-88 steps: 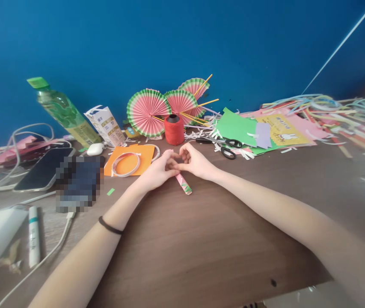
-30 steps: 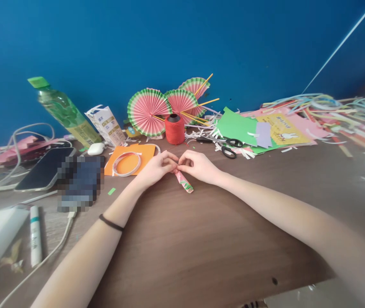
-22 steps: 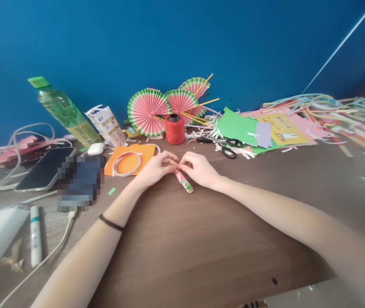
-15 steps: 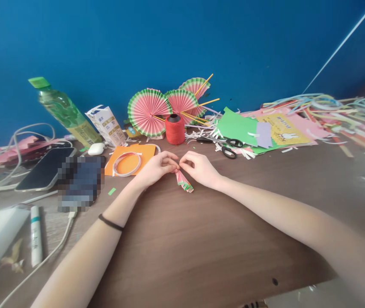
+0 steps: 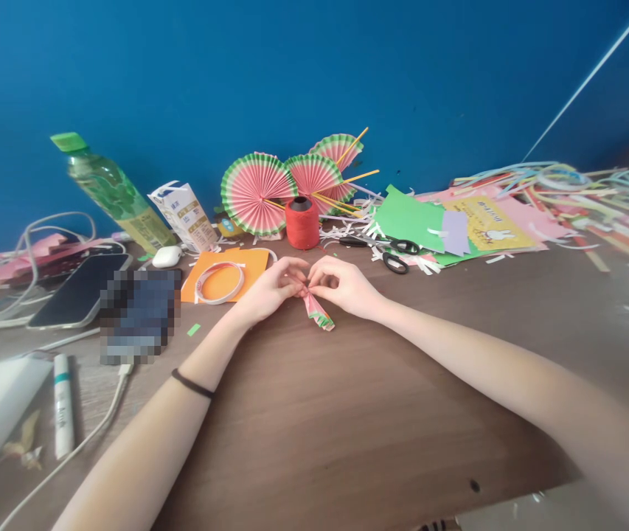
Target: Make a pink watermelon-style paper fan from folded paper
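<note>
A small pleated paper fan (image 5: 321, 313), pink with a green-and-white edge, is gathered at its top and flares down toward the table. My left hand (image 5: 274, 286) pinches its narrow end between closed fingers. Right beside it, my right hand (image 5: 341, 286) has thumb and forefinger pinched together at the same gathered end. Whatever those right fingertips hold is too small to tell. Just behind both hands stands a spool of red thread (image 5: 301, 225).
Round pleated paper fans (image 5: 253, 193) with yellow sticks lean against the blue wall. Scissors (image 5: 394, 262) and coloured paper (image 5: 411, 221) lie to the right. On the left are a roll of tape (image 5: 199, 286), orange paper (image 5: 256, 259), a green bottle (image 5: 112, 188), phones (image 5: 79, 291) and a marker (image 5: 63, 405).
My right hand has turned slightly, its thumb now lower against the fan's gathered end. The left hand and the fan stay almost in place.
</note>
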### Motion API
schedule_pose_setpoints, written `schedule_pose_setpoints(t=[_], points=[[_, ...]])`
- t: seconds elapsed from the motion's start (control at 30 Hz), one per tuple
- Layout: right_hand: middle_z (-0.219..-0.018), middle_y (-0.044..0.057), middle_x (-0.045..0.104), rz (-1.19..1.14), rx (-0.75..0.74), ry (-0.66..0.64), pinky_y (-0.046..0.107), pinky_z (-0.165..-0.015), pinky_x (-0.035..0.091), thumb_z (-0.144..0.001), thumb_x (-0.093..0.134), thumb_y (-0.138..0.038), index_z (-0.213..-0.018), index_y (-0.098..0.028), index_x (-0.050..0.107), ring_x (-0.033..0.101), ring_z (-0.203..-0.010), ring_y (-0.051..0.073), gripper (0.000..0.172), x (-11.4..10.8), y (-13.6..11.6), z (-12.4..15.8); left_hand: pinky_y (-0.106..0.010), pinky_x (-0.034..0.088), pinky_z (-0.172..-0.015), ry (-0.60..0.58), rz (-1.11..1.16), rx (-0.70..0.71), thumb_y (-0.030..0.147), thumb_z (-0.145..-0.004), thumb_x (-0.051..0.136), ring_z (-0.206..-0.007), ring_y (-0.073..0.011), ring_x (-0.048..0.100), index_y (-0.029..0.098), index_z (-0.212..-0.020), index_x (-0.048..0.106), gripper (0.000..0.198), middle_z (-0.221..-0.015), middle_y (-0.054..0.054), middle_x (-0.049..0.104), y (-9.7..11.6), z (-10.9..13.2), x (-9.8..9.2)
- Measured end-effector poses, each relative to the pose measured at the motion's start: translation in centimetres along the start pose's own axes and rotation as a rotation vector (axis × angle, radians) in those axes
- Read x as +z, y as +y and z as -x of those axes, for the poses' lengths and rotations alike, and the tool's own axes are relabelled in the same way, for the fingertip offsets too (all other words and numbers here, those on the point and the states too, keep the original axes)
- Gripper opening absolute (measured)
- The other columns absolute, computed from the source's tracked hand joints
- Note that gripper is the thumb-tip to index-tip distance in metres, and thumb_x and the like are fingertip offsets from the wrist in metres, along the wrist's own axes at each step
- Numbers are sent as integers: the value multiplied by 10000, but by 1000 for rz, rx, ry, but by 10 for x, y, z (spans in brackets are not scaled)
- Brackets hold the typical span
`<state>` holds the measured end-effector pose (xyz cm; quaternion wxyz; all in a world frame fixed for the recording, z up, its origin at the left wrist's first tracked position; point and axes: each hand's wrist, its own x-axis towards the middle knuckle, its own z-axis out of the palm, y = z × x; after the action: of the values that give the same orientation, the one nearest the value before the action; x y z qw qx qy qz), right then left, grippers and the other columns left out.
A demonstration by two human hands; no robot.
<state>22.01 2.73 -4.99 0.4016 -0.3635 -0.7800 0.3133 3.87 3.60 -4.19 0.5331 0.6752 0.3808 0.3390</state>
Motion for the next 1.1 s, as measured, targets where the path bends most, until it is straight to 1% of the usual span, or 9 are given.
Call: schedule_pose_setpoints(t=[0.1,0.2,0.3,0.43,0.6,0.7,0.93,1.1], points=[[-946,37,591,17,-48,1,252,-578,388,-734,594,-176,-651,-166,580,523,-701,113,85,1,0,0,-257,489,-701,18,-14,10,172,-735,566,-711,-94,591,170,-1034,475,313,-870,1,516,0,0,1],[-975,42,603,16,-69,-7,251,-581,389,-741,586,-165,-651,-165,586,540,-746,125,89,2,2,0,-248,491,-683,35,-35,14,161,-729,571,-688,-85,585,185,-1044,463,335,-838,24,476,1,0,3],[-937,37,615,9,-71,-3,246,-581,384,-743,578,-150,-657,-165,591,541,-742,123,88,2,2,0,-246,492,-667,43,-31,7,161,-723,573,-674,-84,583,200,-1037,451,339,-812,39,450,1,1,4],[-854,24,623,4,-60,-16,241,-589,373,-740,566,-125,-665,-160,590,519,-678,106,86,4,-1,-1,-247,487,-660,55,-41,12,172,-718,583,-670,-84,573,202,-1016,456,326,-789,46,436,-1,0,3],[-729,0,614,-8,20,-10,230,-578,376,-731,550,-124,-670,-153,566,501,-607,93,70,6,-4,-1,-275,478,-690,39,-50,20,185,-725,583,-681,-104,588,193,-1018,479,311,-762,41,472,-1,0,2],[-680,-9,611,-22,53,0,230,-580,389,-732,543,-146,-685,-156,557,510,-596,98,49,6,-3,0,-282,474,-701,29,-38,9,191,-721,587,-706,-116,595,182,-1010,495,303,-767,34,489,1,0,2],[-678,-12,603,-25,97,37,251,-609,424,-728,545,-191,-701,-168,526,540,-614,112,40,6,2,0,-272,463,-694,20,-41,-48,184,-669,641,-717,-115,585,154,-991,505,350,-809,0,573,3,0,1],[-682,-11,598,-36,115,35,267,-625,434,-727,544,-195,-706,-172,517,545,-620,116,41,6,1,0,-276,458,-697,37,-34,-74,169,-642,652,-678,-113,587,138,-943,520,330,-727,9,603,5,-1,3]])
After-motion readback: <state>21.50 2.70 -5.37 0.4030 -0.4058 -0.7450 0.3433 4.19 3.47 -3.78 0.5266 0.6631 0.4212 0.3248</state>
